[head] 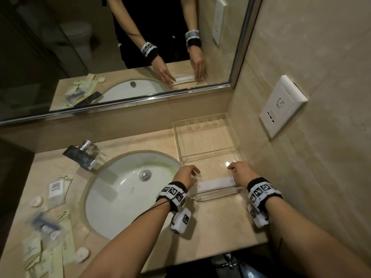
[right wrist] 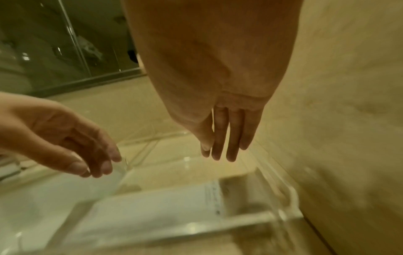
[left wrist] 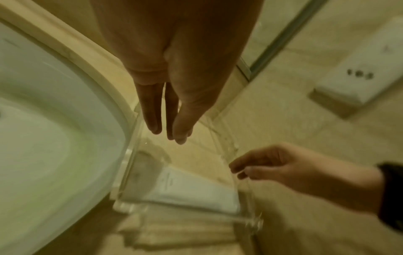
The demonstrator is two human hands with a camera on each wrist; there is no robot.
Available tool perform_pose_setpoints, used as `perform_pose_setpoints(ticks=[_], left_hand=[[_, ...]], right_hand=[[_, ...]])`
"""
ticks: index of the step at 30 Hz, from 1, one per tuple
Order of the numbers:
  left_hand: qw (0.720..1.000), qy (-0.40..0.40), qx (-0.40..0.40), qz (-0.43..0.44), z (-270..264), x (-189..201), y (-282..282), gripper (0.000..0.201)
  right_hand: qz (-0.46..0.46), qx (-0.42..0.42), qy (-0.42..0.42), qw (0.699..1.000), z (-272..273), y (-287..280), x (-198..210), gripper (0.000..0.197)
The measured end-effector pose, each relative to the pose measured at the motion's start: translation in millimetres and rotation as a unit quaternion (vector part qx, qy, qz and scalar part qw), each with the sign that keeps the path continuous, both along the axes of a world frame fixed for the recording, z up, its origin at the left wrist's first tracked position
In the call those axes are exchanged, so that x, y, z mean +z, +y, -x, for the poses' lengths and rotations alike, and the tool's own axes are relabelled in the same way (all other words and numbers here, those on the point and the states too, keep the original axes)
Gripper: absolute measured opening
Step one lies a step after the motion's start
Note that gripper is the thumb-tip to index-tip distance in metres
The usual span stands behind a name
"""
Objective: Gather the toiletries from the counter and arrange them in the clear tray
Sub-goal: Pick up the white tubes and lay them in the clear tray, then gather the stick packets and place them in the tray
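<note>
Both your forearms reach forward, side by side and apart, each wrist wrapped in a black band with black-and-white marker squares. Your left hand [head: 185, 174] is palm down with its fingers stretched out, relaxed and close together, gripping nothing. Your right hand [head: 242, 171] mirrors it, palm down, fingers extended and loosely together, thumb alongside, also holding nothing.
</note>
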State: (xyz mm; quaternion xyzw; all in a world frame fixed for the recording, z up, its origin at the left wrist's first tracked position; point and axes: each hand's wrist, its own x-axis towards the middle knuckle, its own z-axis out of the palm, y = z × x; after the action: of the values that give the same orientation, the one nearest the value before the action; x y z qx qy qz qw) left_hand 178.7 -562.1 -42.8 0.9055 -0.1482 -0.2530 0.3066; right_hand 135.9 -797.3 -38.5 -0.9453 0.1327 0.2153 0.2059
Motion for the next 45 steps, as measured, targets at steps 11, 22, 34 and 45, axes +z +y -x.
perform_pose_setpoints(ticks=[11,22,34,45], left_hand=[[0.963,-0.016,0.251,0.099,19.6,50.2,128.5,0.016],[0.876,-0.030,0.478,0.059,121.0,61.4,306.0,0.013],[0.814,0.034,0.579,0.034,152.5,14.9,464.7,0.009],[0.799,0.085,0.594,-0.039,147.1,-24.0,510.4,0.059]], right_hand=[[-0.186,0.108,-0.146,0.966,-56.2,133.4,69.7,0.015],[-0.250,0.331,-0.047,0.909,-49.2,341.2,75.3,0.011],[-0.221,0.341,0.030,0.913,-23.6,511.8,40.4,0.009],[-0.138,0.241,0.086,0.957,-2.4,587.9,-21.1,0.029]])
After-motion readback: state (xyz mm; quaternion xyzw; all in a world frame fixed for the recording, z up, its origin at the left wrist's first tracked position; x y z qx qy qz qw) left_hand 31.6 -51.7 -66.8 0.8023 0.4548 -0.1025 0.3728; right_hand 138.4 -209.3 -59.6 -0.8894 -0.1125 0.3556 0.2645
